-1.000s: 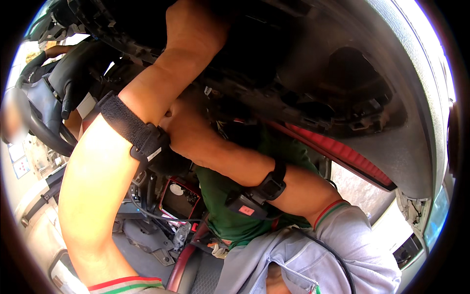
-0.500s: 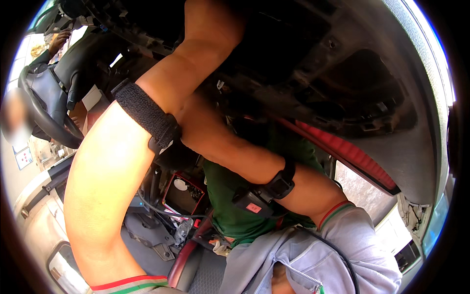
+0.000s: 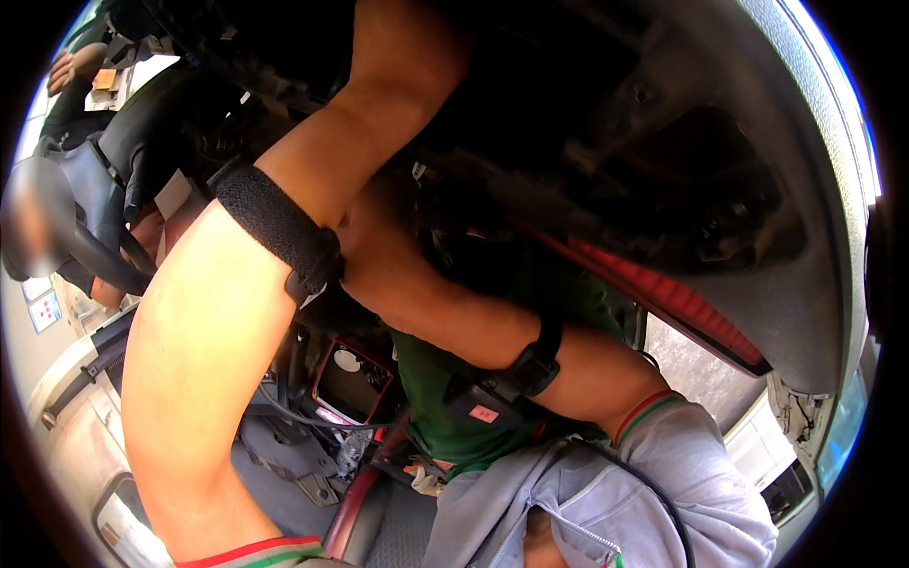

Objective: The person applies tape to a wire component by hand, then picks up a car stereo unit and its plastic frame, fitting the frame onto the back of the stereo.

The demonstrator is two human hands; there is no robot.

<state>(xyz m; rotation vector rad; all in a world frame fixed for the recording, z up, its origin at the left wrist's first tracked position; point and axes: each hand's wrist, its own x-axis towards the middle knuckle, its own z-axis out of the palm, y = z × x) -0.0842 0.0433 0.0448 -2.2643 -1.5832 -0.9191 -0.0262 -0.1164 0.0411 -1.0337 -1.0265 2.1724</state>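
My left arm rises from the lower left, a black strap [image 3: 270,213] around it. At the top middle, my left hand [image 3: 409,47] reaches into the dark cavity of a vehicle's dashboard [image 3: 587,104]; shadow and the top edge hide its fingers. From the right, my right forearm [image 3: 454,312] crosses beneath and behind the left one. It carries a black wrist device [image 3: 535,367]. My right hand is hidden behind the left forearm, so neither its fingers nor anything in them can be seen.
Another person's hand [image 3: 80,68] is raised beyond the steering wheel [image 3: 90,251] at the left. An open box with a red rim [image 3: 365,379] sits below my arms, near a black cable [image 3: 303,417]. A red ribbed panel [image 3: 663,293] runs along the right.
The other person by the steering wheel has shifted right, and their hand has moved left and up, away from the dashboard edge. My arms have barely moved.
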